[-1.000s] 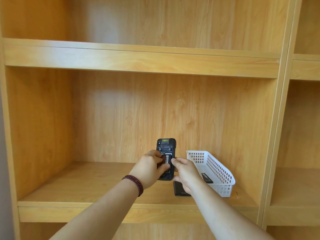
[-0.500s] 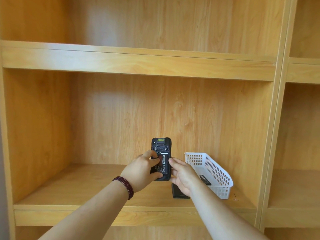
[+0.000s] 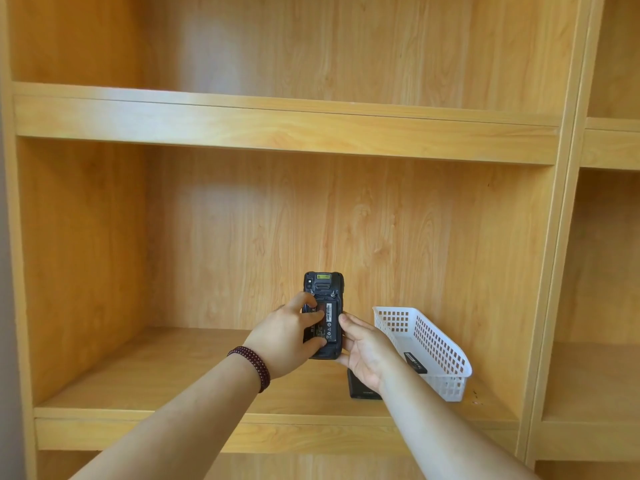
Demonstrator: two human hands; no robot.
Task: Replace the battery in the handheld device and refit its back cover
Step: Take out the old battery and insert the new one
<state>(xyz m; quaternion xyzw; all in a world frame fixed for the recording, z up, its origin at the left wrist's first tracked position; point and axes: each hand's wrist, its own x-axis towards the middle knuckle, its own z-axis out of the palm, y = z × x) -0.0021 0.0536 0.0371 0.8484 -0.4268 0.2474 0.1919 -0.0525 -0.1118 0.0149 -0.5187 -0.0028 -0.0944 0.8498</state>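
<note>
The handheld device (image 3: 323,315) stands upright above the shelf (image 3: 173,368), back toward the camera, held between both hands. A second ago the battery bay showed only a narrow strip of label between the thumbs. Now the battery (image 3: 325,323), with its full label, lies flat in the bay, and the whole view has drifted slightly. That suggests the fresh battery is seated or nearly so, leaving the back cover as the remaining step.

The left hand (image 3: 284,337) wraps the device's left edge; its fingers (image 3: 313,318) curl across the battery face, the thumb pressing near the lower end. The right hand (image 3: 367,355) cups the right edge and the bottom, its thumb tip just beside the battery's right side and the other fingers behind the device, out of sight.

Below the right-hand fingers a dark flat piece (image 3: 362,391) lies on the shelf, mostly hidden by the palm and wrist. It is probably the back cover, though I cannot tell for sure. Right of those fingers stands a white basket (image 3: 446,372) holding a small dark block (image 3: 415,362), perhaps the old battery; its markings are too small to read.

Whether the battery has latched fully is hard to judge, since the left fingers cover its left side. The device's front and screen face away. A beaded bracelet (image 3: 252,367) circles the left wrist.
</note>
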